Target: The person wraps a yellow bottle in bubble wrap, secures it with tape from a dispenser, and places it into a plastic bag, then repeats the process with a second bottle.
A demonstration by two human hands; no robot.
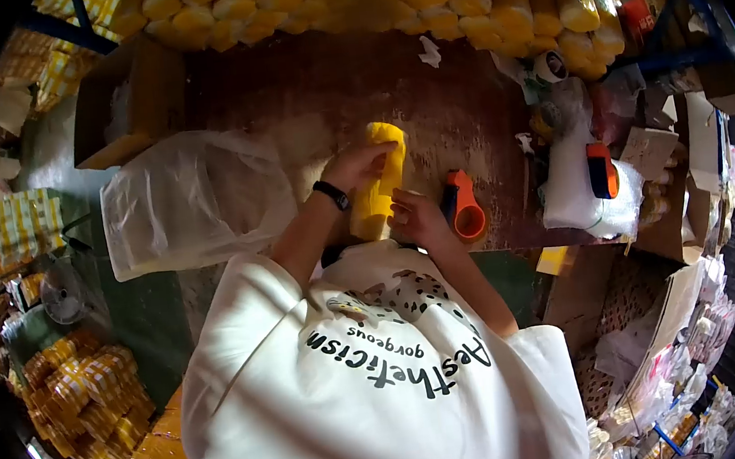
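A yellow roll, slightly tilted, stands over the near edge of the worktable in front of my chest. My left hand, with a dark watch on the wrist, is wrapped round its upper part from the left. Lower down on the right side, my right hand has its curled fingertips against the roll. The lower end of the roll looks paler, as if in clear wrap. Just right of my right hand lies an orange and black tape dispenser on the table.
Many wrapped yellow rolls are stacked along the back. A clear plastic bag lies at the left, below an open cardboard box. Bubble wrap with a second tape dispenser on it is at the right.
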